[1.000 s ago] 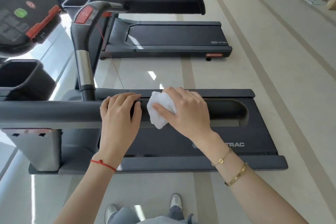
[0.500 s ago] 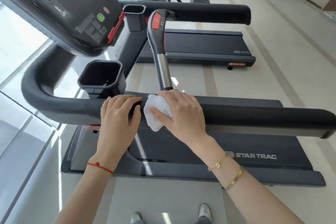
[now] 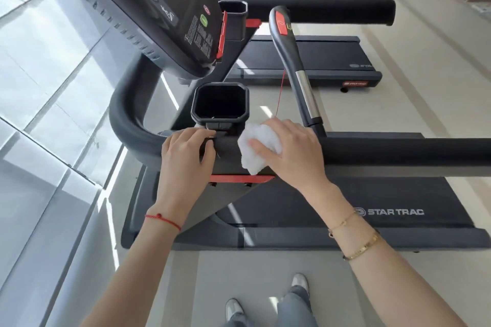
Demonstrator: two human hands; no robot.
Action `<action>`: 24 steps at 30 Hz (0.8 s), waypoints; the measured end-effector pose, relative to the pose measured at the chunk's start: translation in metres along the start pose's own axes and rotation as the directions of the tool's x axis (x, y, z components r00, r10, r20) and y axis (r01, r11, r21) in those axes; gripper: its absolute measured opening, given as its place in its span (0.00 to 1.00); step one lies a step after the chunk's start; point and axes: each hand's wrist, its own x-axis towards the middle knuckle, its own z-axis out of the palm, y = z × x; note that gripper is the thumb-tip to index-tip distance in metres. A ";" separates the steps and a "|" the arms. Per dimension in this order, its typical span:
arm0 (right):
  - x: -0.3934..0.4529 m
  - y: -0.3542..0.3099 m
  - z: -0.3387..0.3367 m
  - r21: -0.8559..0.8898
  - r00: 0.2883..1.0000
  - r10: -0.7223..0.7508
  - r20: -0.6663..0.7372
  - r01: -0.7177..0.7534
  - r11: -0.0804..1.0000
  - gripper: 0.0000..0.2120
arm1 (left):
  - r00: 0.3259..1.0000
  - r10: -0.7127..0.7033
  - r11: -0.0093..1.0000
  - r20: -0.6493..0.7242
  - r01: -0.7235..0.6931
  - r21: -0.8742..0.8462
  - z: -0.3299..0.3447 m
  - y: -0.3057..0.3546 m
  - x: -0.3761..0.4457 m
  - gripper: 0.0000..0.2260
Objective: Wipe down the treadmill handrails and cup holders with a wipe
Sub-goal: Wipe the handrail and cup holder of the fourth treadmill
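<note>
Treadmill: dark deck lettered STAR TRAC, standing on a pale floor, with a second treadmill parallel beyond it. Console: black panel tilted over the upper left, red trim along its edge. Handrail: thick padded black bar running from the right edge across to a curved bend at left. A slimmer grip bar with a red button and a metal band rises behind it. Cup holder: black, eight-sided, open at the top, seated just above the rail between the two hands. Left hand: fingers curled over the rail at the base of the cup holder, gripping it; red cord at the wrist. Right hand: closed on a bunched white wipe, pressing it against the rail just right of the cup holder; two gold bracelets on the wrist. Shoes visible at the bottom edge.
</note>
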 end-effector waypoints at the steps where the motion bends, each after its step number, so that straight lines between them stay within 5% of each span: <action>1: 0.003 -0.007 0.003 -0.029 1.000 0.024 -0.011 -0.024 0.999 0.24 | 1.000 0.007 1.000 0.006 -0.007 -0.005 -0.001 -0.003 0.000 0.10; 9: 0.001 -0.026 0.024 -0.066 0.990 -0.117 -0.075 0.113 0.991 0.24 | 0.998 0.054 0.998 0.014 -0.054 -0.025 -0.003 -0.011 0.002 0.10; 15: 0.002 -0.013 0.021 -0.105 0.972 0.079 -0.222 -0.104 0.989 0.19 | 0.998 0.066 0.997 -0.007 -0.066 -0.032 -0.002 -0.008 -0.002 0.09; 21: -0.012 -0.012 0.029 -0.067 0.956 -0.198 -0.215 0.188 0.980 0.21 | 0.998 0.061 0.998 -0.018 -0.062 -0.033 0.000 -0.010 -0.002 0.09; 24: -0.015 0.014 0.017 -0.060 0.957 -0.105 -0.272 0.093 0.994 0.19 | 0.999 0.048 0.998 -0.024 -0.049 -0.034 0.000 -0.007 -0.002 0.09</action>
